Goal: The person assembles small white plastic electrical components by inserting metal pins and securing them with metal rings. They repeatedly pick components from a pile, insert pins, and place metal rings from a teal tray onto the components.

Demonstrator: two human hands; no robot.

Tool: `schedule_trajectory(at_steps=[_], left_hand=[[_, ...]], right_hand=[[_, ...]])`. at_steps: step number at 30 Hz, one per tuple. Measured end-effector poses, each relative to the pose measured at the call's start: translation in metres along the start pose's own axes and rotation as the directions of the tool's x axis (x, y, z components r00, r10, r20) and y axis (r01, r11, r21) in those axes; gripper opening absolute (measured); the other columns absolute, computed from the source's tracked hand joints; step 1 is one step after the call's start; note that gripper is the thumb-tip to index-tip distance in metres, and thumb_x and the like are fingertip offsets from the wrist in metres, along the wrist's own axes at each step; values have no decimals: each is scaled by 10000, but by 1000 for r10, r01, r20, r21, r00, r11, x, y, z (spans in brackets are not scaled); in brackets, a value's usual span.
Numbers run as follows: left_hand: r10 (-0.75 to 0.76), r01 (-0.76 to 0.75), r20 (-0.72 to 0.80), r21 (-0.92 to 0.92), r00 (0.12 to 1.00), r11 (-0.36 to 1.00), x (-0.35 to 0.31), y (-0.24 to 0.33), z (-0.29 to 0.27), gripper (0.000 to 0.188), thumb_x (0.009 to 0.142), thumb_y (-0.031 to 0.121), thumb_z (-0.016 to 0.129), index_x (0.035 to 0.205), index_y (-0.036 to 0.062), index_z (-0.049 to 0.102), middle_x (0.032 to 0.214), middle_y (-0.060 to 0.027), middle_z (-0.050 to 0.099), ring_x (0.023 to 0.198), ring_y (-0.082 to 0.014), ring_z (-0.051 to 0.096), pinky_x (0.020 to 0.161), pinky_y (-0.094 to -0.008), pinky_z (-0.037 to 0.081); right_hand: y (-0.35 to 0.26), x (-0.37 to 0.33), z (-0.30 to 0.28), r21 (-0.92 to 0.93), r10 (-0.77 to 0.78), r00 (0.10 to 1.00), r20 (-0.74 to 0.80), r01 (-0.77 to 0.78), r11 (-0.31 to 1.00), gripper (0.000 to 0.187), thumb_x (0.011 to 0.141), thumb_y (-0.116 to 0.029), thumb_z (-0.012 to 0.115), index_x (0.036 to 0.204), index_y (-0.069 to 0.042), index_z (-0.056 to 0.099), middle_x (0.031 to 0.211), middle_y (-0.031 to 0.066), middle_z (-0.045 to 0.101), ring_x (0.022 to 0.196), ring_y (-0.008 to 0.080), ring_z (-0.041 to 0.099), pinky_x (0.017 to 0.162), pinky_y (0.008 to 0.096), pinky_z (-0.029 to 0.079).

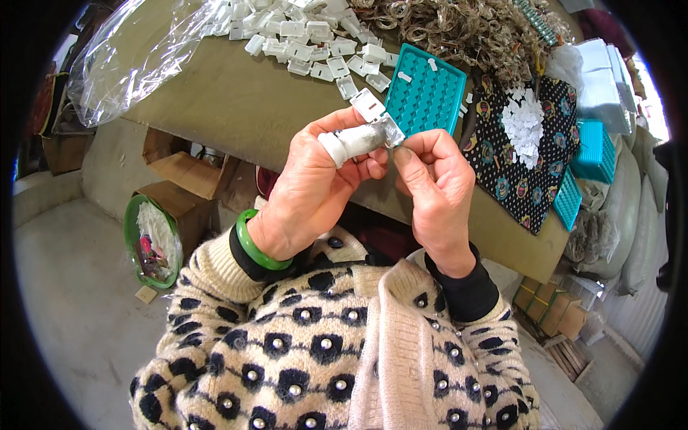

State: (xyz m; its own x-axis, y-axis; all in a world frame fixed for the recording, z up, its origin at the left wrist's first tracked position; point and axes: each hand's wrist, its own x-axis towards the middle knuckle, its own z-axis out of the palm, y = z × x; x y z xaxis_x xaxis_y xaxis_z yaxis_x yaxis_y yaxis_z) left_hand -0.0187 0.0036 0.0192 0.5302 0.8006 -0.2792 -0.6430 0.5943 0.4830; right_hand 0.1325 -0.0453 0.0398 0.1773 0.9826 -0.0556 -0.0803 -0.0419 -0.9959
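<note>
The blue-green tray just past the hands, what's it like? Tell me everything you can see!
The tray is a blue-green rectangle that looks like plastic, with a rim around rows of small shapes; bumps or hollows, I can't tell. It lies on the table, turned at an angle, beside a pile of white plastic cases. Two small white pieces rest on it. The right hand hides part of its near end.

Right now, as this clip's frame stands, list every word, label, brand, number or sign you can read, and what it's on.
No text can be read.
White hinged plastic case in the left hand: no legible marking.
Teal studded tray: no legible lettering.
Black patterned cloth: coloured motifs; any lettering is too small to read.
Strapped cardboard cartons: too small to read any marking.
</note>
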Motion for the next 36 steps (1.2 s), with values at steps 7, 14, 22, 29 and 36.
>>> schedule_trajectory(at_steps=[7, 14, 22, 29, 36], left_hand=[[131, -132, 29, 40, 991, 990, -2, 0, 9, 352, 973, 117, 600, 1307, 8, 574, 998, -117, 684, 771, -177, 663, 730, -278, 559], [349, -338, 52, 414, 936, 845, -10, -7, 20, 199, 921, -21, 656, 1116, -44, 629, 895, -71, 678, 781, -135, 690, 701, -247, 570], [454, -479, 191, 544, 870, 689, -15, -11, 18, 175, 886, -84, 647, 1047, -15, 648, 888, -79, 640, 789, -160, 677, 687, -287, 601], [340, -229, -49, 649, 939, 725, 5, 34, -8, 255, 908, 4, 654, 1150, -73, 634, 953, -132, 696, 754, -176, 689, 582, -252, 541], [476, -263, 48, 879, 878, 397, 26, 30, -12, 192, 844, -38, 695, 1036, -46, 692, 875, -42, 713, 734, -104, 642, 701, -239, 520]], right_hand=[[-3, 2, -8, 385, 324, 934, 153, -358, 851, 63, 981, -46, 585, 1004, 12, 573, 824, 32, 626, 589, 26, 441, 521, 206, 343], [-12, -5, 1, 173, 67, 996, 66, -77, 982, 142, 977, -28, 557, 1106, 27, 540, 992, 64, 629, 885, 82, 603, 816, 242, 517], [-10, 1, -13, -123, -54, 987, 153, 73, 990, 156, 862, 16, 617, 1012, 15, 578, 928, 77, 611, 807, 145, 593, 728, 265, 491], [0, 21, -43, -805, -481, 759, 439, 570, 165, 313, 698, -65, 769, 957, -33, 595, 932, 108, 535, 821, 282, 529, 702, 408, 413], [22, 30, -45, -801, -463, 676, 573, 582, -141, 126, 728, -20, 639, 731, -49, 517, 765, 61, 450, 698, 203, 490, 554, 329, 403]])
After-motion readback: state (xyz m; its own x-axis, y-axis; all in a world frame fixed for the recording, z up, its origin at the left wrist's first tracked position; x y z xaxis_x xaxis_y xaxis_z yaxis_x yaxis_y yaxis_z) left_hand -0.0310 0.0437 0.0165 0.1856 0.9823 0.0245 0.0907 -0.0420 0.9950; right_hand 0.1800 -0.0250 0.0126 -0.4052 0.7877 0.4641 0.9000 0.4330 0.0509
